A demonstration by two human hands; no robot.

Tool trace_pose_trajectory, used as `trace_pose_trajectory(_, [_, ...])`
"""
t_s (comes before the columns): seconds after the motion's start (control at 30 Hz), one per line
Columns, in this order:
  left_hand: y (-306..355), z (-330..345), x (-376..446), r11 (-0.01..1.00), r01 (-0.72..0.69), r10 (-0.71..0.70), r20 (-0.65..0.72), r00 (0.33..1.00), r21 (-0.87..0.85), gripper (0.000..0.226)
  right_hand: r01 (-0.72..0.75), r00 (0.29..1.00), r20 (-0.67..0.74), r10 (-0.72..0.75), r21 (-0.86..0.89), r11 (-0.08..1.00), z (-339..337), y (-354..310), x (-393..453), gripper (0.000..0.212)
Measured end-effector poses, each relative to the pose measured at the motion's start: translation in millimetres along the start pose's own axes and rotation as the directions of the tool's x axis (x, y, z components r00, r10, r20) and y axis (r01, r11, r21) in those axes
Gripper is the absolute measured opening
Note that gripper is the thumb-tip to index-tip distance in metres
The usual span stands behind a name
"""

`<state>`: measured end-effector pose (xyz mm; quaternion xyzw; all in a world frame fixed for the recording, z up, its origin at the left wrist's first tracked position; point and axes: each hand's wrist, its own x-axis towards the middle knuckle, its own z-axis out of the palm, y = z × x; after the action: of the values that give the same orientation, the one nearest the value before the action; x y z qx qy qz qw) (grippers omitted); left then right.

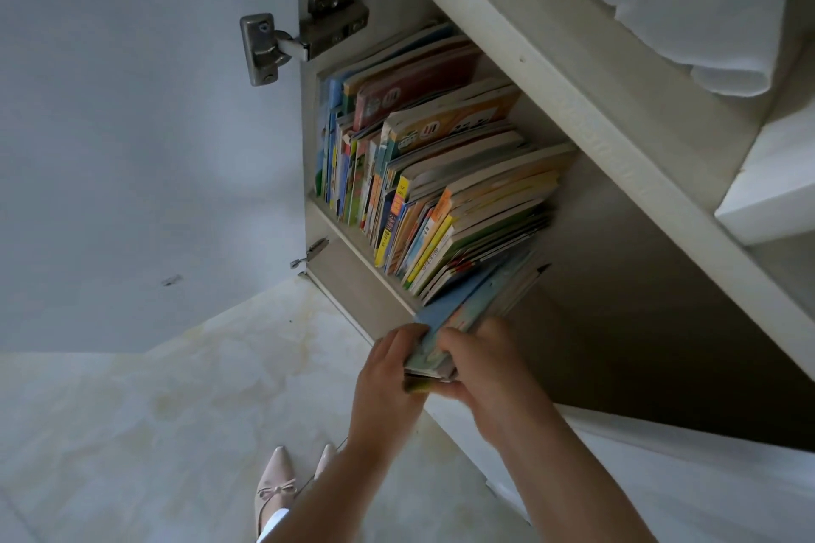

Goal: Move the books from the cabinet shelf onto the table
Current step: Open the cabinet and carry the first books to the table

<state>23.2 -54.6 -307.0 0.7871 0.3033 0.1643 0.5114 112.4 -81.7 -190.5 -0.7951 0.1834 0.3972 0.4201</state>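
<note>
Books [423,172] fill the left half of the cabinet shelf [366,265], spines out and leaning to the left, and you have a small bundle [463,313] of them half drawn off the right end of the row. Your left hand [388,370] and right hand [480,362] clamp its near end, fingers curled over the spines from either side. These look like thin paperbacks (glossy covers, so likely slippery), floppy singly but stiff enough as a pack; expect modest weight. Grip low across the whole bundle so that none slides out of the middle. The rest of the row may slump rightward once its support goes. The open door [132,123] with its hinge [304,31] stands close on your left, the shelf board above [573,101] hangs over the books, and your shoes [282,485] sit just below. The table is not in view.
</note>
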Motion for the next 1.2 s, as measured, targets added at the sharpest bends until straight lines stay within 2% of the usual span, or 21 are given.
trace_pose_trajectory(0.1, [-4.7,-5.2,3.3,0.989,0.082,-0.09,-0.053,0.995,-0.124,0.045,0.05,0.999,-0.014,-0.052,-0.076,0.996,16.2,4.4,-6.5,0.041])
trace_pose_trajectory(0.2, [-5.7,-14.2,11.6,0.974,0.119,-0.132,-0.057,0.99,-0.193,0.05,0.07,0.996,0.054,-0.069,-0.026,0.997,18.6,0.8,-5.5,0.045])
trace_pose_trajectory(0.3, [-14.5,-25.0,24.6,0.942,0.202,-0.219,-0.035,0.975,-0.268,0.035,0.028,0.99,0.135,-0.037,0.067,0.997,1.1,1.8,8.7,0.039])
trace_pose_trajectory(0.37, [-26.2,-32.3,29.0,0.897,0.282,-0.298,0.004,0.955,-0.339,0.027,0.067,0.996,0.055,-0.07,0.065,0.996,-13.5,11.5,29.0,0.038])
trace_pose_trajectory(0.4, [-33.0,-36.3,29.4,0.876,0.304,-0.318,0.025,0.948,-0.373,0.03,0.126,0.992,-0.02,-0.126,0.003,0.992,-19.0,17.1,39.4,0.043])
trace_pose_trajectory(0.47, [-44.1,-44.1,28.9,0.849,0.323,-0.33,0.057,0.942,-0.419,0.044,0.288,0.94,-0.128,-0.317,-0.201,0.936,-25.1,28.8,60.1,0.062])
trace_pose_trajectory(0.53, [-51.6,-48.5,28.2,0.839,0.329,-0.324,0.088,0.942,-0.434,0.051,0.435,0.877,-0.066,-0.477,-0.314,0.844,-24.3,32.2,72.3,0.078])
trace_pose_trajectory(0.6, [-55.6,-50.5,29.6,0.826,0.331,-0.316,0.111,0.942,-0.456,0.05,0.515,0.842,0.045,-0.537,-0.36,0.778,-20.5,28.7,85.2,0.083])
trace_pose_trajectory(0.67, [-60.2,-51.8,31.5,0.802,0.335,-0.309,0.136,0.941,-0.495,0.047,0.501,0.857,0.083,-0.509,-0.368,0.783,-19.2,23.5,97.0,0.073])
trace_pose_trajectory(0.73, [-67.2,-52.8,31.7,0.75,0.369,-0.343,0.155,0.927,-0.549,0.047,0.41,0.911,0.104,-0.399,-0.338,0.847,-17.0,20.7,100.5,0.064])
trace_pose_trajectory(0.77, [-70.1,-53.6,31.4,0.717,0.398,-0.368,0.174,0.914,-0.572,0.048,0.36,0.933,0.118,-0.341,-0.333,0.871,-16.2,22.7,102.8,0.064])
trace_pose_trajectory(0.9, [-80.5,-59.9,38.4,0.568,0.518,-0.422,0.314,0.851,-0.64,0.064,0.295,0.953,0.156,-0.26,-0.278,0.914,-10.9,31.2,117.0,0.078])
trace_pose_trajectory(1.0, [-83.6,-65.3,40.3,0.523,0.562,-0.395,0.401,0.826,-0.641,0.066,0.336,0.94,0.158,-0.304,-0.267,0.903,-13.0,31.9,122.8,0.089])
trace_pose_trajectory(1.1, [-85.0,-69.8,33.6,0.497,0.588,-0.412,0.422,0.807,-0.639,0.058,0.362,0.928,0.185,-0.323,-0.249,0.898,-15.7,34.3,119.4,0.079])
trace_pose_trajectory(1.2, [-81.3,-75.0,24.9,0.467,0.606,-0.439,0.426,0.791,-0.644,0.062,0.38,0.919,0.196,-0.343,-0.207,0.902,-14.7,44.3,114.8,0.072])
